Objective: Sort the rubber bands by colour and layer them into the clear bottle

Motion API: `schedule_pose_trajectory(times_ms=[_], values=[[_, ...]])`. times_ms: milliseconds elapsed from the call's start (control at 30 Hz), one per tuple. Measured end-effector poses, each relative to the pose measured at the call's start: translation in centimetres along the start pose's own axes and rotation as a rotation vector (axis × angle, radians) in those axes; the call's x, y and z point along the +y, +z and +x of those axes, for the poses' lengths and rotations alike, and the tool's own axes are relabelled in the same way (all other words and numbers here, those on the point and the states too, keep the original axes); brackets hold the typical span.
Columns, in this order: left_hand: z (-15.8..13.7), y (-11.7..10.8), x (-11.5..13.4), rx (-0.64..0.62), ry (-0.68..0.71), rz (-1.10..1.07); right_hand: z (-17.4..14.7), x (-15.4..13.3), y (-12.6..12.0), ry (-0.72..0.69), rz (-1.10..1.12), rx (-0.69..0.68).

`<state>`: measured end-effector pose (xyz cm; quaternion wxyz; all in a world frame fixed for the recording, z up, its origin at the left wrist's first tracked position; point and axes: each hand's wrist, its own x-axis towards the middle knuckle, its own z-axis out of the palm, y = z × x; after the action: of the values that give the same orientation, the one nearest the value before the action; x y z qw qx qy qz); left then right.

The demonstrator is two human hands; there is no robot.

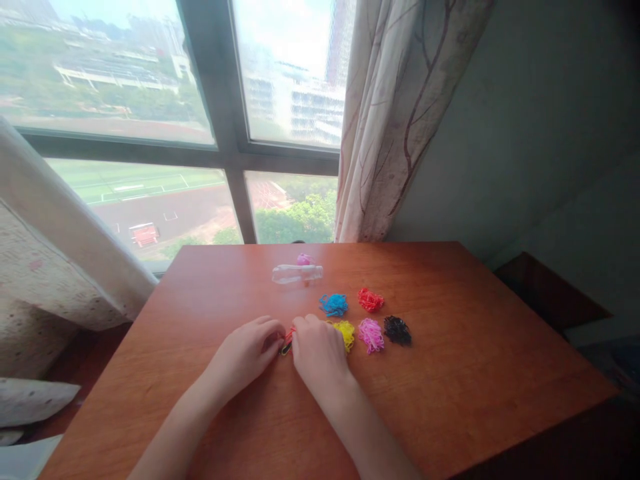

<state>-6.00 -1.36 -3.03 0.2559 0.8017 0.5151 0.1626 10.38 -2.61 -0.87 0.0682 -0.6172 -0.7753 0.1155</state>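
Between my two hands lies a small bunch of mixed rubber bands, with red, black and yellow strands showing. My left hand is closed, its thumb and fingers pinched at the bunch's left side. From the right, my right hand curls its fingers down onto the same bands; its fingertips are partly hidden. Just beside the right hand is a yellow heap of bands, partly covered by it. Farther right lie a pink heap and a black heap. Behind them are a blue heap and a red heap.
A clear plastic bottle lies on its side toward the back of the wooden table, with a pink object just behind it. Beyond the table's far edge are a window and a patterned curtain.
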Motion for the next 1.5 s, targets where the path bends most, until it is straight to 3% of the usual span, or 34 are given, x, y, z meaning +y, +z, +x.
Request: schedule_pose_trajectory(times_ms=[267,433,533,733,900,1033,1133,1300,1500], values=[[0.0,-0.1,0.1,-0.006,-0.003,-0.023,2.6,-0.9,-0.5,0.002,-0.05,-0.088],[0.1,-0.2,0.2,-0.025,-0.008,-0.011,2.5,-0.5,-0.4,0.03,-0.021,-0.029],[0.0,-0.1,0.1,-0.027,0.001,0.008,2.3,0.4,0.0,0.08,0.164,0.07],[-0.1,0.0,-0.1,-0.016,-0.014,0.006,2.2,2.6,1.0,0.108,0.839,0.139],[0.0,0.2,-0.3,-0.011,-0.021,-0.015,2.0,3.7,1.1,0.132,1.073,0.157],[0.0,0.2,-0.3,-0.023,-0.026,-0.007,1.9,6.3,0.0,0.161,1.001,0.216],[0.0,0.1,-0.2,-0.039,-0.033,0.002,1.9,9.9,-1.9,0.198,0.646,0.25],[0.0,-0.1,0.0,-0.045,-0.046,0.007,2.2,15.1,-4.4,0.298,0.406,0.256],[0.1,0.1,-0.1,-0.048,-0.058,0.026,2.8,16.1,-4.2,0.308,0.229,0.166]])
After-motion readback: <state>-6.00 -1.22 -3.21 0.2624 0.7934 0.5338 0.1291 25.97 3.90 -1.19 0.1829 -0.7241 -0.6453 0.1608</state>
